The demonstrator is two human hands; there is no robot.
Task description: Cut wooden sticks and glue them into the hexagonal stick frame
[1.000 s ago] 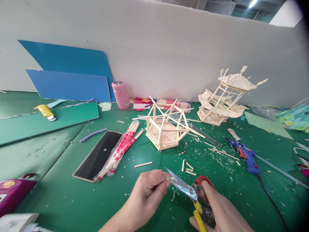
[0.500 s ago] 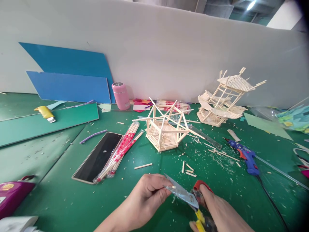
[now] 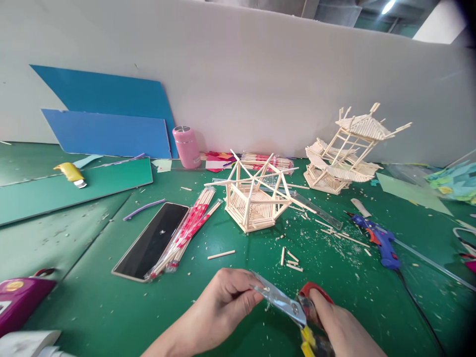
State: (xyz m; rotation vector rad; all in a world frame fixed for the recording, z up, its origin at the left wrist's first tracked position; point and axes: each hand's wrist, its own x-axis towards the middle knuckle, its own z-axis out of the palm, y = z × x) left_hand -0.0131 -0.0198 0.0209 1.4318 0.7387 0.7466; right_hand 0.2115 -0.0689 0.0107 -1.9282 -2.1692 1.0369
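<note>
Right hand (image 3: 334,317) grips scissors (image 3: 284,301) at near right; left hand (image 3: 230,303) pinches a mostly hidden stick piece (image 3: 266,289) — between the blades; the stick frame (image 3: 247,213) stands farther off on the surface (image 3: 141,312).

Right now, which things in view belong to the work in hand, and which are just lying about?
Likely in the work: scissors, in the right hand; small stick piece, pinched in the left hand; hexagonal stick frame; cut stick pieces; probably the blue glue gun.

Likely just lying about: pink flask; dark phone or tablet; purple strip; blue boards.
</note>
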